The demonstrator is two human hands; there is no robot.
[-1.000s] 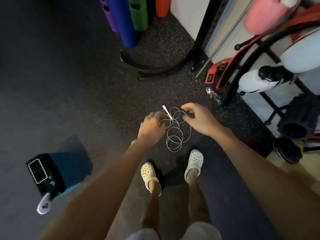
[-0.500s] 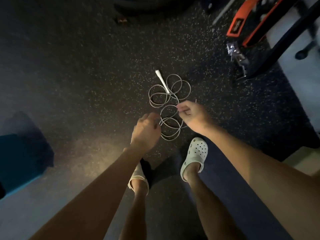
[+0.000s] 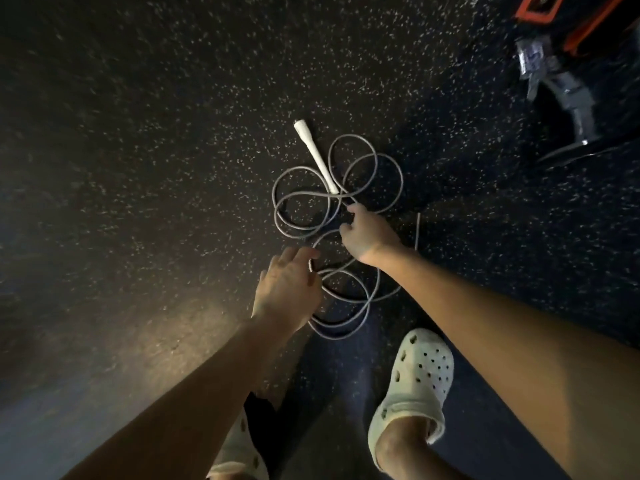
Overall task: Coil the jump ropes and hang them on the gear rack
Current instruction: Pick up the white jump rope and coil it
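Note:
A grey jump rope [image 3: 301,199] lies in loose tangled loops on the dark speckled floor. Its white handle [image 3: 316,155] points up and to the left from the middle of the loops. My right hand [image 3: 363,233] is down on the loops just below the handle, fingers curled around a strand. My left hand [image 3: 285,289] reaches over the lower loops with fingers extended, its fingertips at a strand; I cannot tell whether it holds any. The gear rack is out of view.
An orange and black machine base [image 3: 568,32] with a metal bracket [image 3: 554,81] sits at the top right. My two feet in pale clogs [image 3: 415,386] stand just below the rope.
The view has dipped closer to the floor. My right hand slid up to the loops under the handle. My left hand's fingers stretched out toward the lower loops.

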